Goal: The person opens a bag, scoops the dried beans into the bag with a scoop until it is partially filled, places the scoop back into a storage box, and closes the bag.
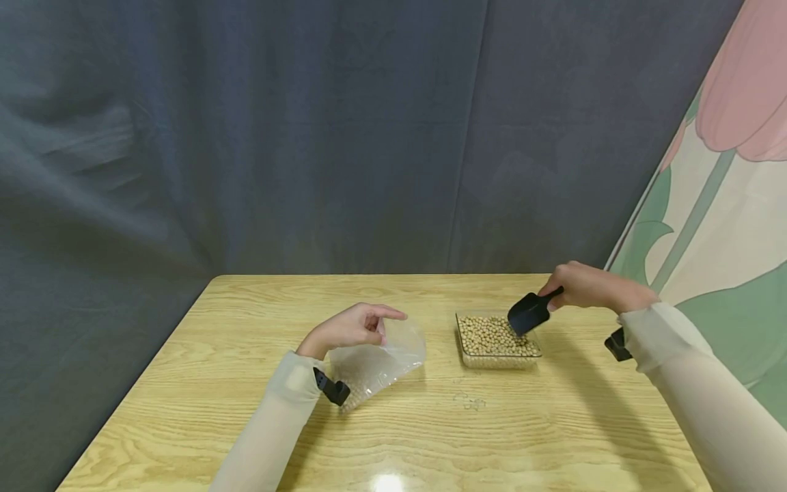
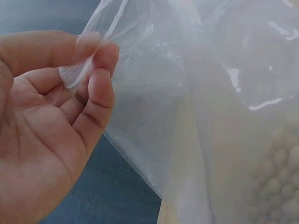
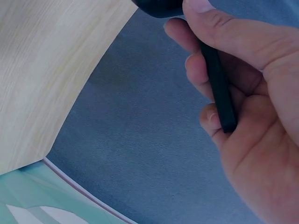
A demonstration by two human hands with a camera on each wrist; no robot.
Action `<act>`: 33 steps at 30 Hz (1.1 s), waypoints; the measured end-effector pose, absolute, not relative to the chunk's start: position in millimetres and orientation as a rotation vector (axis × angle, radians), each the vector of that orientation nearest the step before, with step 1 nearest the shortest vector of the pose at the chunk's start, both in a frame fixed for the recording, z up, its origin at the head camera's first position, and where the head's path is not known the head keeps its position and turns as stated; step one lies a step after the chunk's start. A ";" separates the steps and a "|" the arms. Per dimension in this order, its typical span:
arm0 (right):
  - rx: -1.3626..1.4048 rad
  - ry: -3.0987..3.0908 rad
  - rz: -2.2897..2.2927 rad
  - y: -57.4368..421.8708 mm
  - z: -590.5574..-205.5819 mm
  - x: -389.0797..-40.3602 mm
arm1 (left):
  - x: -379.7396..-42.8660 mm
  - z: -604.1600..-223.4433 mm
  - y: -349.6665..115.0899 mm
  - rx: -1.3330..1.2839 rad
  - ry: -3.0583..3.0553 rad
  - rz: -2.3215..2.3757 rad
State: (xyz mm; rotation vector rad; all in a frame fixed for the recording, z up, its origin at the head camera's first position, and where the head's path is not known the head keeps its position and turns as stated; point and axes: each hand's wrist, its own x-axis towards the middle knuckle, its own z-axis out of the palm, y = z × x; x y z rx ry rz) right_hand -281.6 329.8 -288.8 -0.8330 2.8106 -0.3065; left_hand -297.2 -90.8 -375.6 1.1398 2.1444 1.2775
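My left hand (image 1: 353, 326) pinches the top edge of a clear plastic bag (image 1: 396, 352). In the left wrist view, the thumb and fingers hold the rim of the bag (image 2: 149, 107), and round pale beans (image 2: 280, 177) lie in its lower part. My right hand (image 1: 584, 283) grips the handle of a black scoop (image 1: 529, 314). The scoop tilts down, its tip at the beans in a clear rectangular container (image 1: 501, 362) full of yellowish soybeans (image 1: 492, 335). In the right wrist view, the fingers curl round the scoop's handle (image 3: 217, 88).
Everything stands on a wood-grain table (image 1: 233, 389). A dark blue-grey curtain (image 1: 344, 137) hangs behind it, and a panel with a tulip pattern (image 1: 732, 198) stands at the right. Faint marks (image 1: 470, 402) show on the tabletop in front of the container.
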 end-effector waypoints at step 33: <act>-0.745 2.764 -0.122 307.0 -289.1 -286.3 | -297.1 -378.9 -91.1 1.114 2.160 1.258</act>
